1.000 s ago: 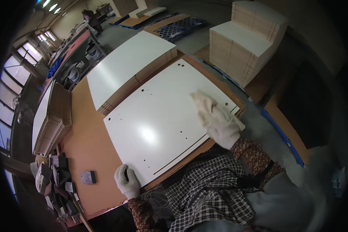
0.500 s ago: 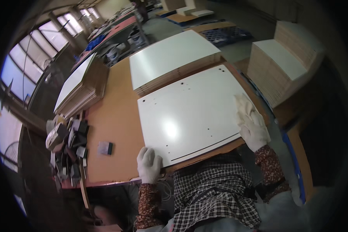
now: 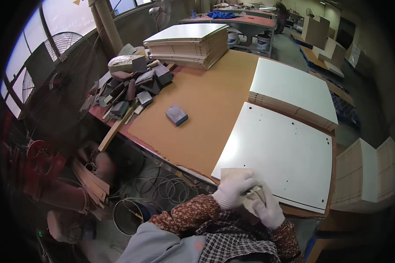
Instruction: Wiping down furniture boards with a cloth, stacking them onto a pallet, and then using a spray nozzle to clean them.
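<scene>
A pale cream cloth (image 3: 231, 174) is bunched between my two hands, just over the near left part of a white panel (image 3: 285, 149). My left hand (image 3: 236, 191), in a white knit glove, grips the cloth from the left with curled fingers. On the other side my right hand (image 3: 269, 210), gloved the same way, pinches a fold of it. The panel lies flat, with small dark holes and a thin dark groove along its near edge. Left of it, a grey sanding block (image 3: 176, 115) rests on the brown board (image 3: 202, 101) covering the table.
Behind the panel is a stack of white panels (image 3: 294, 83); another stack (image 3: 186, 41) stands farther left. Several sanding blocks and scraps (image 3: 140, 83) pile up at the table's left edge. Below are a bucket (image 3: 129, 215) and coiled hose (image 3: 171, 188). More boards (image 3: 364, 171) stand at right.
My view has swung left. My right hand has brought the cloth from the panel's right side to its near left, and my left hand has left the panel corner and taken hold of the cloth.
</scene>
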{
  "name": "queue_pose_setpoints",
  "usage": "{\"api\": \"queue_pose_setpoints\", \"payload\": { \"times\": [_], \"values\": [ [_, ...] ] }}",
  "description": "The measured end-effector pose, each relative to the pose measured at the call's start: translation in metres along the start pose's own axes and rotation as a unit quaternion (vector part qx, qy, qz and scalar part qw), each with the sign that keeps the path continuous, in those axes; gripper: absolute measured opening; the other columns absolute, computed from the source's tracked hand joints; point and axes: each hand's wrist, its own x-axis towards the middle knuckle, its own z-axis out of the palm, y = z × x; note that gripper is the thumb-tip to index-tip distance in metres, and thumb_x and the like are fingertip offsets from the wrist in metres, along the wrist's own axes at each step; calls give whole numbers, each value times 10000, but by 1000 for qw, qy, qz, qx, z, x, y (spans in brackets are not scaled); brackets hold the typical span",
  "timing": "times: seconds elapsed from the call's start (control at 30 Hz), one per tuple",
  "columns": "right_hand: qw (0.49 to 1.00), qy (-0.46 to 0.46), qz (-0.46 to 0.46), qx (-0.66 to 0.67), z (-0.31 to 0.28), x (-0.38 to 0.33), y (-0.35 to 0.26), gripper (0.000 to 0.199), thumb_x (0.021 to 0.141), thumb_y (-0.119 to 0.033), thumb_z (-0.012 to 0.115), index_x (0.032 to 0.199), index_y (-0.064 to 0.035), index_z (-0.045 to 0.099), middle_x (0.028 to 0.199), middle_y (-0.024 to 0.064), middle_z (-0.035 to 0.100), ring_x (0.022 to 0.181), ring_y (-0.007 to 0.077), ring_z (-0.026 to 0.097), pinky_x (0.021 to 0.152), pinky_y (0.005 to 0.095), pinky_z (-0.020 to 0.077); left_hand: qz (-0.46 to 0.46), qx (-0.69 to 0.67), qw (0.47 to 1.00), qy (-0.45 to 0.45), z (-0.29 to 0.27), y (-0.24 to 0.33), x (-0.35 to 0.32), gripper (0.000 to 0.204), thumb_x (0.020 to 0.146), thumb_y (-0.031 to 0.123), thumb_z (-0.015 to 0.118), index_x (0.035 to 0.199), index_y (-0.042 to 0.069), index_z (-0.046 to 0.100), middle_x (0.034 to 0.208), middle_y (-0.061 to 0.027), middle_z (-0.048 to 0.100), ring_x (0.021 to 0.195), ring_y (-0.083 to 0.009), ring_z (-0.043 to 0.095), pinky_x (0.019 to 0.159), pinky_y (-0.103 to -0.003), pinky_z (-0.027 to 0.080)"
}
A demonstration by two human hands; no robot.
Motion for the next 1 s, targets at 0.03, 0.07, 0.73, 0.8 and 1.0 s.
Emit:
{"api": "queue_pose_setpoints", "payload": {
  "times": [0.03, 0.07, 0.73, 0.8, 1.0],
  "values": [
    [997, 15, -15, -70, -7, -3, 10, 677, 1002, -401, 633, 1487, 21, 423, 1266, 248, 633, 1178, 363, 652, 989, 410, 515, -38, -10, 999, -8, -18, 1, 0, 302, 795, 129, 768, 1078, 73, 677, 979, -115, 628, 922, -317, 634, 783, -393, 508],
    [989, 31, -30, -140, -12, -11, 25, 680, 999, -404, 649, 1489, 13, 428, 1257, 240, 640, 1162, 353, 663, 985, 411, 520, -13, 39, 999, 28, -35, -8, 2, 330, 805, 171, 797, 1099, 79, 680, 1008, -118, 642, 948, -314, 648, 787, -387, 523],
    [727, 385, 96, -560, -149, -121, 144, 397, 1024, -350, 609, 1189, -6, 719, 1279, 231, 672, 1180, 398, 622, 1044, 501, 492, -201, 160, 956, 141, -81, -56, -9, 694, 801, 336, 812, 1354, -4, 566, 1394, -259, 555, 1319, -431, 521, 1138, -495, 410],
    [733, 395, 102, -545, -158, -117, 156, 413, 1050, -358, 557, 1158, 4, 721, 1183, 228, 705, 1112, 397, 645, 982, 496, 509, -156, 172, 968, 98, -60, -49, -20, 689, 780, 360, 822, 1321, 7, 583, 1393, -258, 543, 1332, -416, 510, 1162, -521, 378],
    [709, 357, 150, -590, -175, -118, 160, 441, 1069, -378, 481, 1209, -37, 723, 1187, 217, 712, 1102, 418, 650, 952, 511, 516, -106, 227, 933, 257, -12, -63, -25, 593, 799, 344, 780, 1232, -19, 598, 1321, -236, 561, 1276, -399, 532, 1174, -548, 367]
  ]
}}
